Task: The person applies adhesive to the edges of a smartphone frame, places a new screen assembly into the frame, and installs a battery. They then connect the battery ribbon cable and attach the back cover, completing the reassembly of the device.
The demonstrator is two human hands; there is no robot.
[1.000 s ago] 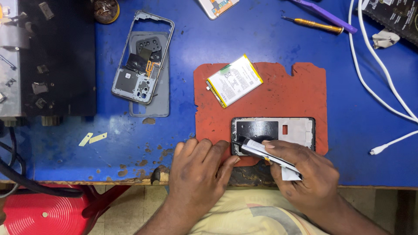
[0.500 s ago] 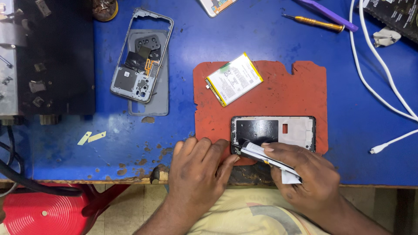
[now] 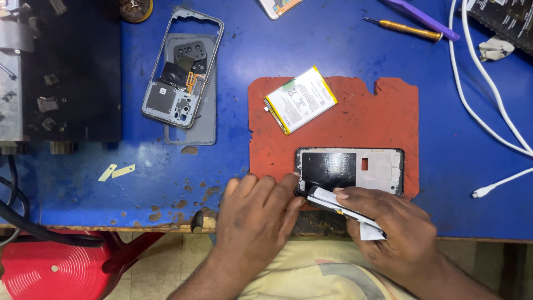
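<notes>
Far left: dismantled phone frame (image 3: 180,69) on blue worktop (image 3: 83,183). Left hand (image 3: 252,214), grip flat and empty, fingertips pressing the near left corner of the phone chassis (image 3: 350,169) on the red mat (image 3: 355,119). Battery (image 3: 300,99) lies above. Right hand (image 3: 397,230) pinches a thin white strip (image 3: 344,204) at the chassis's near edge.

A blue surface (image 3: 333,44) with brown worn patches carries a red-orange mat (image 3: 383,122). On the mat lie a white battery (image 3: 300,99) edged in yellow and a black-and-silver phone frame (image 3: 355,169). Farther off lie a grey phone housing (image 3: 180,72), white cables (image 3: 483,94), a gold-handled screwdriver (image 3: 402,29) and a purple tool (image 3: 425,19).
</notes>
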